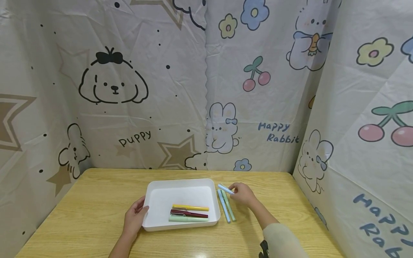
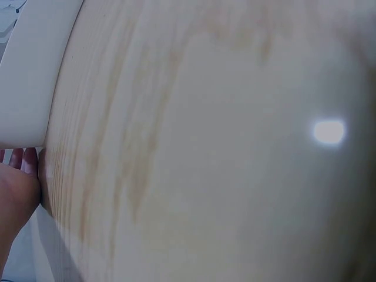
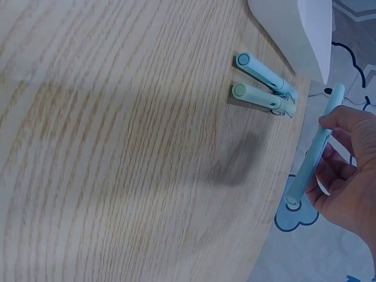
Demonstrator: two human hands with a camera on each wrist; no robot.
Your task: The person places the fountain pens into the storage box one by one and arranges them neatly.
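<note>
A light blue pen (image 1: pixel 224 188) is pinched between the thumb and fingers of my right hand (image 1: pixel 242 195), raised beside the tray's right end. In the right wrist view this pen (image 3: pixel 317 150) slants across the fingers. My left hand (image 1: pixel 134 218) holds the left side of a white tray (image 1: pixel 180 187), thumb at the rim. Inside the tray lie a yellow pen (image 1: pixel 190 207), a dark red pen (image 1: pixel 193 214) and a pale green pen (image 1: pixel 188 218). On the table, right of the tray, another light blue pen (image 1: pixel 224 206) lies beside a green pen (image 1: pixel 229 206).
The wood-grain table (image 1: pixel 106 193) is bounded at the back and sides by printed cloth (image 1: pixel 155 89). A right sleeve (image 1: pixel 284 240) reaches over the table's front right part.
</note>
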